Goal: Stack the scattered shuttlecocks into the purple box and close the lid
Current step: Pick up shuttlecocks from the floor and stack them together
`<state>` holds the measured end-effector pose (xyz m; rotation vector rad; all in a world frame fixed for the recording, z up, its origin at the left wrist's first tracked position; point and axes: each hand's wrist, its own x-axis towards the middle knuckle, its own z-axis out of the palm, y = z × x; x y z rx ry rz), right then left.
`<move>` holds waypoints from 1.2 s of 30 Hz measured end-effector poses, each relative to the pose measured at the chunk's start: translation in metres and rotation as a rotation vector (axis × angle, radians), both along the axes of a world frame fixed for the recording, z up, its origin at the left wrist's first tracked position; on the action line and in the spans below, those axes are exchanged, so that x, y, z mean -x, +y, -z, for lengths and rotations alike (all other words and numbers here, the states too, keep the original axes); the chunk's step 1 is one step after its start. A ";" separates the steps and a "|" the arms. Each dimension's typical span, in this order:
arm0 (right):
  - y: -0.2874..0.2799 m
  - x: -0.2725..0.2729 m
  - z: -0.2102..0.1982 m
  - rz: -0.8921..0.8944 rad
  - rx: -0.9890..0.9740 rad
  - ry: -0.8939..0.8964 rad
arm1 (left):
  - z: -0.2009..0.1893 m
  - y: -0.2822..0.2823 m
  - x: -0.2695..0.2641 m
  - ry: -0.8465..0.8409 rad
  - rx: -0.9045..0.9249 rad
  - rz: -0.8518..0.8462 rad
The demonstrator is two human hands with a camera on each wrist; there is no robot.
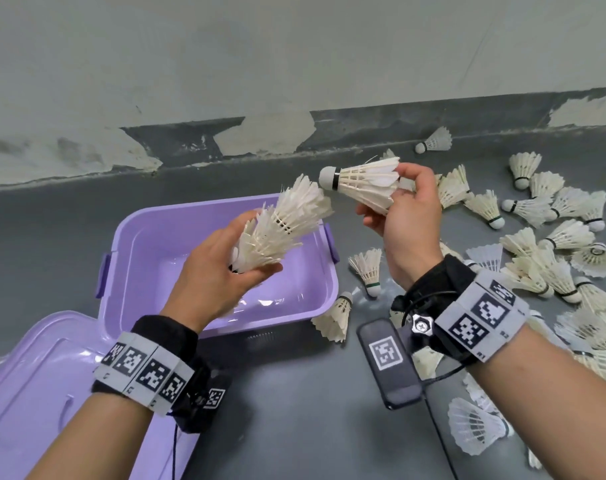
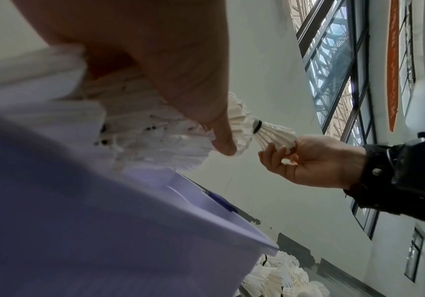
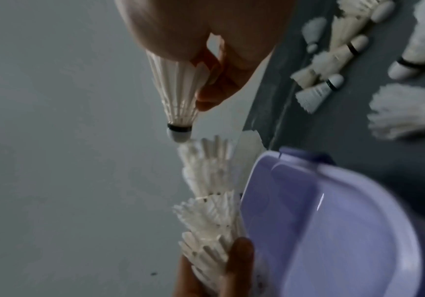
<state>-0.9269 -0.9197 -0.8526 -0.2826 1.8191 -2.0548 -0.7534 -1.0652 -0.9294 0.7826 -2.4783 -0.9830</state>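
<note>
Left hand [image 1: 211,282] grips nested shuttlecocks [image 1: 284,225]; right hand [image 1: 403,209] grips 1 shuttlecock [image 1: 362,183].

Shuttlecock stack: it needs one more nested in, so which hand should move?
Probably the right hand: it pinches a single shuttlecock, cork aimed at the stack's open end, which the left hand grips.

Both forearms reach forward, banded at the wrists. The left hand [image 1: 213,275] curls its fingers in a grip; the right hand [image 1: 407,216], raised higher, pinches with thumb and fingertips.
</note>
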 end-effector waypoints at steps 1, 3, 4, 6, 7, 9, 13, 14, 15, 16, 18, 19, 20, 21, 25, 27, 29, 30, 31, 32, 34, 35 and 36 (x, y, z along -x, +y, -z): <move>-0.002 -0.002 0.002 -0.016 0.002 -0.046 | 0.000 -0.003 -0.003 -0.001 0.001 -0.005; -0.009 -0.010 0.006 -0.087 -0.022 -0.119 | 0.001 -0.008 -0.009 -0.006 0.013 -0.008; -0.011 -0.012 0.009 -0.101 -0.029 -0.147 | 0.002 -0.010 -0.011 -0.005 0.017 -0.002; -0.017 -0.014 0.014 -0.040 0.004 -0.229 | 0.003 -0.013 -0.015 0.013 -0.004 -0.008; -0.019 -0.013 0.016 0.024 0.039 -0.280 | 0.003 -0.015 -0.017 0.027 -0.019 -0.016; -0.021 -0.009 0.019 0.141 0.071 -0.330 | 0.004 -0.017 -0.021 0.037 -0.024 -0.017; -0.025 -0.008 0.027 0.129 -0.066 -0.244 | 0.004 -0.021 -0.027 0.027 -0.001 -0.006; -0.027 -0.009 0.030 0.070 -0.110 -0.210 | 0.005 -0.022 -0.027 0.021 0.008 -0.004; -0.030 -0.010 0.032 0.004 -0.148 -0.173 | 0.005 -0.022 -0.028 0.017 0.015 -0.002; -0.033 -0.011 0.033 -0.058 -0.187 -0.132 | 0.005 -0.023 -0.028 0.013 0.022 0.001; -0.036 -0.014 0.031 -0.150 -0.231 -0.056 | 0.005 -0.025 -0.028 0.002 0.024 0.002; -0.038 -0.015 0.030 -0.189 -0.227 -0.035 | 0.004 -0.027 -0.028 -0.009 0.020 0.001; -0.040 -0.017 0.031 -0.228 -0.222 -0.019 | 0.004 -0.030 -0.028 -0.025 0.014 0.004; -0.042 -0.019 0.033 -0.257 -0.229 0.005 | 0.005 -0.032 -0.027 -0.045 0.008 0.010; -0.049 -0.019 0.045 -0.216 -0.457 0.285 | 0.007 -0.045 -0.029 -0.158 -0.006 0.058; -0.049 -0.020 0.050 -0.256 -0.546 0.378 | 0.009 -0.050 -0.030 -0.243 -0.005 0.083; -0.049 -0.024 0.056 -0.315 -0.568 0.339 | 0.012 -0.054 -0.032 -0.330 -0.015 0.106; -0.048 -0.027 0.058 -0.325 -0.593 0.306 | 0.014 -0.055 -0.032 -0.368 -0.024 0.119; -0.047 -0.029 0.059 -0.326 -0.625 0.278 | 0.016 -0.056 -0.031 -0.404 -0.027 0.136; -0.047 -0.030 0.060 -0.340 -0.660 0.253 | 0.018 -0.056 -0.029 -0.447 -0.024 0.158; -0.047 -0.030 0.060 -0.417 -0.714 0.196 | 0.024 -0.057 -0.021 -0.555 0.000 0.213; -0.048 -0.031 0.059 -0.482 -0.759 0.188 | 0.027 -0.057 -0.017 -0.612 0.012 0.240; -0.050 -0.031 0.059 -0.563 -0.835 0.213 | 0.030 -0.056 -0.014 -0.665 0.019 0.265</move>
